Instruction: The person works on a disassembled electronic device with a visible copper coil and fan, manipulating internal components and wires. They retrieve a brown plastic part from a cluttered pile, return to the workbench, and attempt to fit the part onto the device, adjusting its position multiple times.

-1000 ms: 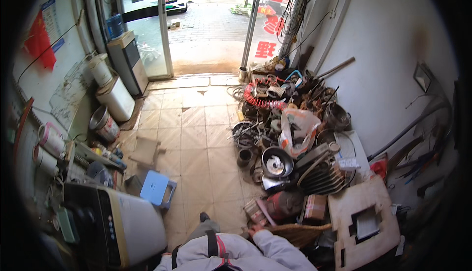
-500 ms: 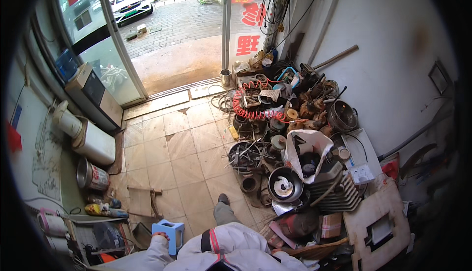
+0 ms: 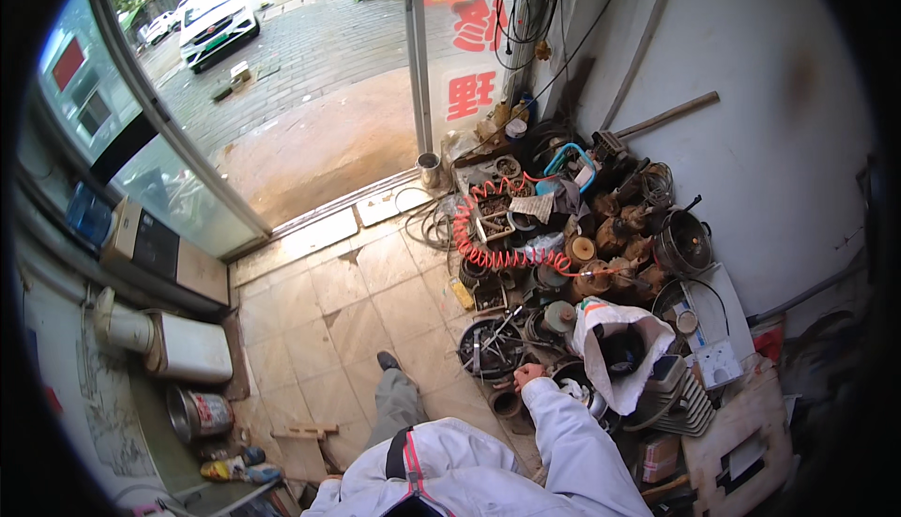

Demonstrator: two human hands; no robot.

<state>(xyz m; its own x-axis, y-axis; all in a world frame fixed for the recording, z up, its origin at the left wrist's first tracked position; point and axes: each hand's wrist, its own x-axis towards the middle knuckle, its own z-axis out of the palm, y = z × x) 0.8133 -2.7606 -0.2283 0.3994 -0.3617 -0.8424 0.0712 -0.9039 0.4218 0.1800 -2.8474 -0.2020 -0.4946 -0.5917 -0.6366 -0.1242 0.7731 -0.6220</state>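
Note:
My right hand (image 3: 527, 376), fingers curled, is over the junk pile beside a black basin of metal pieces (image 3: 486, 353) and a dark pot (image 3: 507, 402); what it holds, if anything, I cannot make out. A white sack (image 3: 610, 343) lies to its right. My left hand (image 3: 332, 479) barely shows at my left side near the lower edge, its fingers hidden. My grey-trousered leg and dark shoe (image 3: 388, 359) are on the tiled floor (image 3: 347, 325).
The doorway's glass panels (image 3: 452, 48) frame paving and parked cars (image 3: 216, 29). A water dispenser (image 3: 174, 254), white container (image 3: 192, 348) and metal bucket (image 3: 188, 412) line the left. Red coiled hose (image 3: 502, 256), wooden board pieces (image 3: 305, 433) and assorted scrap crowd the floor.
My foot has stepped forward toward the doorway, and the view has turned. My right hand has swung forward over the pile; my left hand has moved back toward my side.

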